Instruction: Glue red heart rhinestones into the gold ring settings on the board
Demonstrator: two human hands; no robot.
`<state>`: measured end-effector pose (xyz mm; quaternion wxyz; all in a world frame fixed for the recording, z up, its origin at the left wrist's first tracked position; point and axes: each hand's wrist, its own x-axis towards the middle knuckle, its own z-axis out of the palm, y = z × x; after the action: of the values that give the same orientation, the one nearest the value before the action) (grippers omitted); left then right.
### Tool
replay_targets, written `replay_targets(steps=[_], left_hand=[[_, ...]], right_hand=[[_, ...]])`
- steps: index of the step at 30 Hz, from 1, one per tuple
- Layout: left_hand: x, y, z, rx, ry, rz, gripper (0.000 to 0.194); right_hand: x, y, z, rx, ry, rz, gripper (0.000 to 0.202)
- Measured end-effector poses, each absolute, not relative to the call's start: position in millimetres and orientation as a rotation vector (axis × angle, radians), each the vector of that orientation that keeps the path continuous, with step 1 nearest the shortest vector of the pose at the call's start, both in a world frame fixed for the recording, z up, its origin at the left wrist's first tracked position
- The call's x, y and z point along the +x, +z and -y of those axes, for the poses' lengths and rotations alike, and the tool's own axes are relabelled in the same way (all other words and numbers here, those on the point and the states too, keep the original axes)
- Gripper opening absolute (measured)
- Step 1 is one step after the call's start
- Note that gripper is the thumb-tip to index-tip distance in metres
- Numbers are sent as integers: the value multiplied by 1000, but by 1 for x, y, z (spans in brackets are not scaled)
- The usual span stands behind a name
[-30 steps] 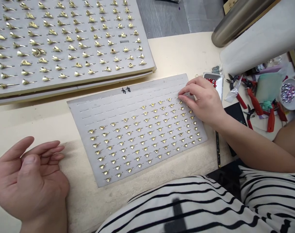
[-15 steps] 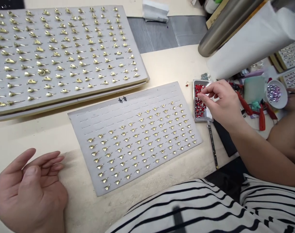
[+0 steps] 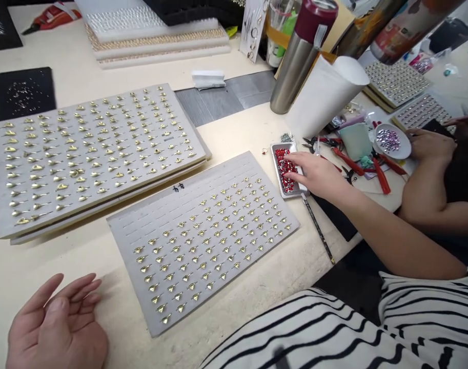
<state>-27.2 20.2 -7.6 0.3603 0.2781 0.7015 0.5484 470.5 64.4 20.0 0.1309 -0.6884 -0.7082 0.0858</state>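
Jewellery workshop: ring boards, pliers

The left hand rests near 8 o'clock, palm partly turned up, with its loosely bent fingers spread a little and pointing to about 1 o'clock; the thumb points up near 12, and the wrist falls below the frame edge. The right forearm slants from about 4 o'clock toward 10, bare to the elbow. The right hand, at 3 o'clock, is back-up, thumb and forefinger parted, tips toward 9.

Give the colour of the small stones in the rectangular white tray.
Red and silvery small stones; head view.
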Motion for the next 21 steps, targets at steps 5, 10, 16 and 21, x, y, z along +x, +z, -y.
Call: replay_targets(steps=[5,10,16,21], left_hand=[[-29,-11,-20,716,1437,-1784,46],[-31,-12,-19,711,1460,-1751,42],[-30,-10,-19,684,1463,-1745,39],[-28,-10,-21,684,1474,-1753,42]], right_hand=[[463,15,-74,-2015,240,2099,25],[461,24,-83,-2046,254,1979,26],[464,38,-82,-2061,384,1743,15],[474,32,-90,-1973,735,1400,12]])
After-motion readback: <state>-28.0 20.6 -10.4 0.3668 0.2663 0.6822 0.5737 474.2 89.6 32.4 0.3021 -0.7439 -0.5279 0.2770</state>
